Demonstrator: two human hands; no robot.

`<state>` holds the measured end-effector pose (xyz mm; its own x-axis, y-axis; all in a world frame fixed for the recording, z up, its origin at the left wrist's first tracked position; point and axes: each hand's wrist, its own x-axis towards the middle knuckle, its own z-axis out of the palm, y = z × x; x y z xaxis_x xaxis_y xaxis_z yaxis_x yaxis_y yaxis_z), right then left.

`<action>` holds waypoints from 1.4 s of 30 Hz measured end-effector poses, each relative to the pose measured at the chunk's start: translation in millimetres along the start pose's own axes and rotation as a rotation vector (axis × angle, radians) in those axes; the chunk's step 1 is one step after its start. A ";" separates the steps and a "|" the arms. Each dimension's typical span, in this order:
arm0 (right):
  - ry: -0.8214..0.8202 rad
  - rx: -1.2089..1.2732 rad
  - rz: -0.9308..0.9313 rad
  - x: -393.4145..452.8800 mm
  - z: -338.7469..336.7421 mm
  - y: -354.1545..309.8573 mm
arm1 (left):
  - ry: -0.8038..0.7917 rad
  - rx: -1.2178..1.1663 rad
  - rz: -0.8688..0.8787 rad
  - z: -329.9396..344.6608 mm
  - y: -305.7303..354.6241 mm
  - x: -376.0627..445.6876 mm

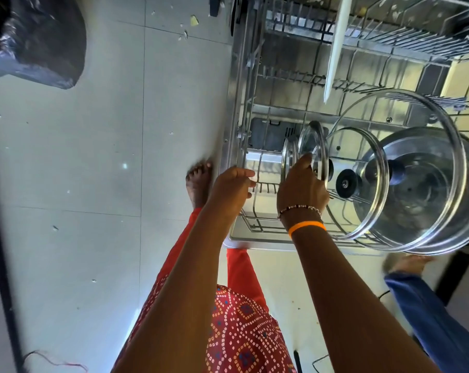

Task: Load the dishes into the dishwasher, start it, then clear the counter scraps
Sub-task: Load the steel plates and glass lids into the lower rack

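The dishwasher's lower rack (pixel 251 219) is pulled out over the open door. Several glass lids stand on edge in it. My right hand (pixel 302 185) grips the rim of a small glass lid (pixel 312 146) standing upright near the rack's front left. Beside it stand a medium lid (pixel 362 168) with a black knob and a large lid (pixel 427 130). A steel pot (pixel 427 195) lies behind the large lid. My left hand (pixel 232 185) hovers over the rack's left edge with fingers loosely curled, holding nothing. A white plate (pixel 338 41) stands on edge further back.
The upper rack (pixel 405 33) juts out at the top right. A black bin bag (pixel 37 39) sits on the tiled floor at top left, with food scraps (pixel 193 20) scattered near the dishwasher. Another person's foot and blue trouser leg (pixel 427 300) stand at the right.
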<state>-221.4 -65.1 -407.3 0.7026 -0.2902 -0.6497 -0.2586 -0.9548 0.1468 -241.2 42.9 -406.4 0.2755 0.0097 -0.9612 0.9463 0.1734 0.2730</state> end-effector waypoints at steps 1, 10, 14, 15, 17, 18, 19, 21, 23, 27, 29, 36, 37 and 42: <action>-0.002 -0.025 -0.008 3.8 2.8 -2.4 | -0.003 0.004 0.000 -0.6 0.5 0.0; -0.098 0.034 0.056 15.3 -2.5 -6.7 | -0.066 0.029 -0.045 -6.4 0.5 0.7; 0.009 0.028 0.030 4.5 2.5 4.6 | -0.046 0.020 -0.007 -12.6 -1.3 3.6; 0.020 0.038 0.029 1.5 3.2 8.0 | -0.027 0.047 -0.001 -12.6 -2.1 4.4; 0.037 0.066 0.029 -3.8 3.1 13.9 | -0.041 0.028 -0.003 -11.5 -3.9 5.2; 0.041 0.088 0.024 -6.3 2.0 16.1 | -0.059 0.006 -0.012 -10.5 -4.2 5.1; 0.041 0.112 0.018 -8.8 0.6 17.2 | -0.069 0.002 -0.020 -10.3 -4.6 4.6; 0.045 0.152 0.003 -13.8 -3.5 16.7 | -0.076 0.018 -0.030 -7.9 -4.7 3.8; 0.056 0.157 -0.014 -16.4 -6.0 14.7 | -0.074 0.039 -0.015 -6.0 -6.2 1.8; 0.050 0.141 0.005 -11.1 -5.2 12.8 | -0.087 -0.014 -0.021 -6.0 -11.3 1.8; 0.050 0.128 0.013 -8.2 -2.0 12.8 | -0.061 0.008 -0.020 -6.7 -15.1 1.3; 0.046 0.124 -0.057 -4.4 10.0 16.7 | -0.043 0.152 0.013 -6.7 -21.4 6.4; 0.046 0.124 -0.062 -4.8 10.4 17.5 | -0.045 0.157 0.009 -6.0 -19.2 8.2; 0.118 0.092 -0.098 -20.6 19.3 19.3 | -0.053 0.100 0.003 -7.5 -9.5 11.9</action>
<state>-253.6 -76.3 -405.5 0.7990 -0.2068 -0.5646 -0.2410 -0.9704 0.0144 -248.1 48.7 -420.7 0.2843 -0.0425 -0.9578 0.9569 0.0747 0.2808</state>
